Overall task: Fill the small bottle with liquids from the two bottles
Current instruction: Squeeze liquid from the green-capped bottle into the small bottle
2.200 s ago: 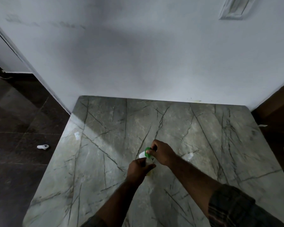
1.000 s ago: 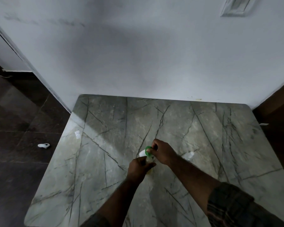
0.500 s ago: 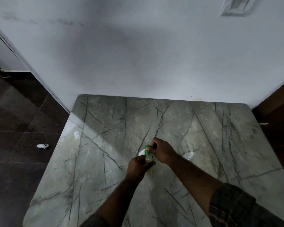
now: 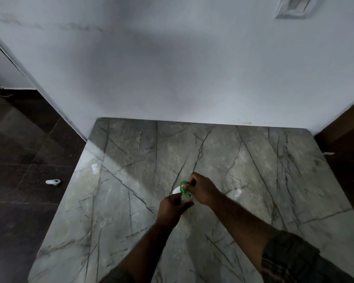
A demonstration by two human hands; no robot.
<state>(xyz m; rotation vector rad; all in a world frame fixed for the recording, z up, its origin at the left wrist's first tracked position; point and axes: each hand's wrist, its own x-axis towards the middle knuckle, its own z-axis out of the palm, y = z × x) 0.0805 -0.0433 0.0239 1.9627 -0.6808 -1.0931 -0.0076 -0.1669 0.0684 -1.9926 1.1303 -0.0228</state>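
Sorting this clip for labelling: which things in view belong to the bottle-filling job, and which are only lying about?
In the job:
- small bottle, gripped by the left hand
- green cap, under the right hand

Lying about:
- clear item on the marble table, too blurred to identify
- white object on the floor

Left hand [image 4: 173, 206] curled in grip; right hand [image 4: 201, 189] pinching above.

A: Where are the hands?
B: Mid-surface [image 4: 131, 201]. The left hand [image 4: 173, 207] grips a small bottle [image 4: 185, 199]; the right hand [image 4: 202, 189], at its 1 o'clock, pinches the green cap [image 4: 183, 183].
A: Anything else?
B: A white object [image 4: 53, 182] on the dark floor [image 4: 18, 201], at 9 o'clock.
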